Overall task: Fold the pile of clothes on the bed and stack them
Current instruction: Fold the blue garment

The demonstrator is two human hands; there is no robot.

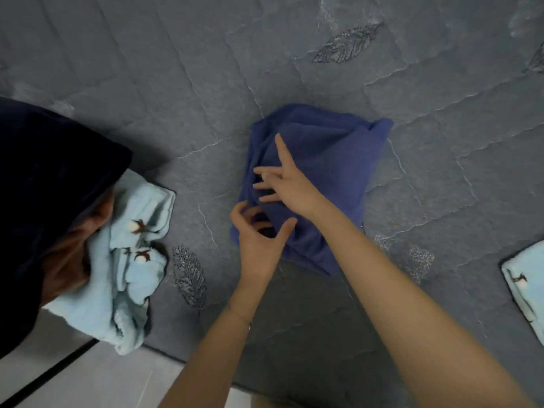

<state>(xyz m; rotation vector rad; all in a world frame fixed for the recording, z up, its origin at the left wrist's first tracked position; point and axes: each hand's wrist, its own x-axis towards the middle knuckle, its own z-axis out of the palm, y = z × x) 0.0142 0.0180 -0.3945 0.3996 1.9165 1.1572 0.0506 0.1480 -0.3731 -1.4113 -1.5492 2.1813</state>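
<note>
Blue cloth (329,160) lies on the bed (412,98), right under both our hands. It is partly folded, and it looks lumpy and a bit crooked. Our right hand (290,184) rests on top of it, open, with the fingers spread out and straight. Our left hand (257,234) is just below the right hand, at the corner of the cloth closest to us. Its fingers are bent loosely and the thumb sticks out to the side. We cannot tell if it pinches the cloth or only hovers over it.

We think the step now is to make this fold neat. To do it well, we press flat with the right hand so the cloth does not slide. With the left hand we take the loose corner and pull it straight. Then we smooth from the middle out to the edges, so the edges line up. The cloth looks soft and thick, so it may puff up, and a firm pat should help.

Far to the left of the left hand sits the pile (88,231), with a dark piece (53,172) over fluffy light blue clothes (129,260). Far to the right of the right hand, a folded light blue piece (527,284) lies flat. The stack may start there.
</note>
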